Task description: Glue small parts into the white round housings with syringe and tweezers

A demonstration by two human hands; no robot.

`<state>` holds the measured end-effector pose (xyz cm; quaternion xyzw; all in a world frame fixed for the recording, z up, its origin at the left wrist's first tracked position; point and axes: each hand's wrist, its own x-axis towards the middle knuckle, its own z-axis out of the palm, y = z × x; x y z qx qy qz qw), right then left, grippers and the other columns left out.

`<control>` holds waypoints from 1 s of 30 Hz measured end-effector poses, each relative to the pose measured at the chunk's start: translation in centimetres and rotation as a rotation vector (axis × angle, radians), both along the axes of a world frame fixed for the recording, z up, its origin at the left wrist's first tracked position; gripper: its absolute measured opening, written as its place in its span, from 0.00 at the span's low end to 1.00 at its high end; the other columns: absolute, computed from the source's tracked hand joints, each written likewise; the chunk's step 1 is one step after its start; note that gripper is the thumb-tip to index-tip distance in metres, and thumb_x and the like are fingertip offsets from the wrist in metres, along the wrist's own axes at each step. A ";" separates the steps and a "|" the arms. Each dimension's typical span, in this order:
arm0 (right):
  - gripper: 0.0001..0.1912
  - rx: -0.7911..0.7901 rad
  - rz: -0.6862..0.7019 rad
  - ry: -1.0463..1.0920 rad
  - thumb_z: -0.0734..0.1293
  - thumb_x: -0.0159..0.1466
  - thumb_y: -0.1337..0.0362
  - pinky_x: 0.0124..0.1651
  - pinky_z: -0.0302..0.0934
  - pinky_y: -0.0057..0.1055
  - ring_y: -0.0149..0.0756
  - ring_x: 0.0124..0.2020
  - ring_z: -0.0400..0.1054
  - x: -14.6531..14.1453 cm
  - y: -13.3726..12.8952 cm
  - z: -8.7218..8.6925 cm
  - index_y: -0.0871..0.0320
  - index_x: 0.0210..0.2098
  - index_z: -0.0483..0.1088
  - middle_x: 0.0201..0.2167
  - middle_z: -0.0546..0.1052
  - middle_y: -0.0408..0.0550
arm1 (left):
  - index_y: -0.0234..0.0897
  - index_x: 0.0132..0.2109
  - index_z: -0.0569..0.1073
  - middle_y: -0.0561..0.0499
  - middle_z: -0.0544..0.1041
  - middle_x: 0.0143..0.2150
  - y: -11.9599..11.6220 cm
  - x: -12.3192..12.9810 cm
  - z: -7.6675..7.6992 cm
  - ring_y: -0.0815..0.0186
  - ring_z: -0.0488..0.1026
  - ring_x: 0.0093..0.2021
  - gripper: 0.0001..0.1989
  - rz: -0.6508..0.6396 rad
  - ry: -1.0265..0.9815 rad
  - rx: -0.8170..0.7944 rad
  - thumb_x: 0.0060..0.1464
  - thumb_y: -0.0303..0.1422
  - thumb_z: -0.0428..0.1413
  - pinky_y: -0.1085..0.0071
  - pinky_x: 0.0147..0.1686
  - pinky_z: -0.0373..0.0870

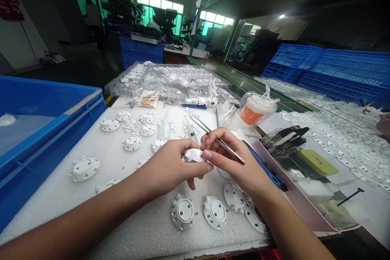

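Observation:
A white round part (193, 155) is gripped between the thumb and fingers of my left hand (176, 164), above the white foam board (131, 211). My right hand (227, 150) holds metal tweezers (227, 147) that point up and to the left, and its thumb and fingertip touch the part's right side. Several similar white discs with two dark holes lie on the board, such as one near the front (183, 212) and one at the left (85, 168). Small white pieces (131, 125) lie in clusters farther back.
A blue bin (51, 130) stands at the left. Cotton swabs (148, 100), a cup with an orange band (254, 109) and clear trays (183, 73) are at the back. A tool box (298, 195) sits at the right, and another person's hand (384, 124) shows at the far right.

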<state>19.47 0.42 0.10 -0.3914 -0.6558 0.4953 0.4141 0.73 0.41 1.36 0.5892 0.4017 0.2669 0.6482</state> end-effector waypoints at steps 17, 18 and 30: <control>0.10 -0.110 0.039 -0.012 0.69 0.63 0.58 0.36 0.59 0.30 0.32 0.32 0.65 0.0 0.0 0.3 0.55 0.36 0.66 0.33 0.69 0.43 | 0.36 0.41 0.72 0.54 0.75 0.28 -0.4 0.1 0.2 0.69 0.69 0.22 0.13 0.006 0.105 0.029 0.51 0.38 0.60 0.70 0.29 0.65; 0.10 -0.111 0.042 -0.011 0.69 0.64 0.57 0.36 0.60 0.30 0.32 0.32 0.66 0.0 0.1 0.3 0.55 0.36 0.66 0.33 0.69 0.43 | 0.36 0.41 0.72 0.54 0.76 0.28 -0.5 0.1 0.2 0.69 0.69 0.22 0.13 0.003 0.106 0.030 0.51 0.38 0.60 0.70 0.29 0.65; 0.12 -0.034 0.002 -0.077 0.72 0.60 0.57 0.33 0.54 0.26 0.30 0.31 0.61 -0.5 -0.3 0.3 0.56 0.35 0.67 0.31 0.67 0.41 | 0.38 0.40 0.72 0.56 0.71 0.26 -0.5 0.0 -0.1 0.71 0.63 0.22 0.10 0.017 0.166 0.082 0.52 0.38 0.58 0.74 0.23 0.59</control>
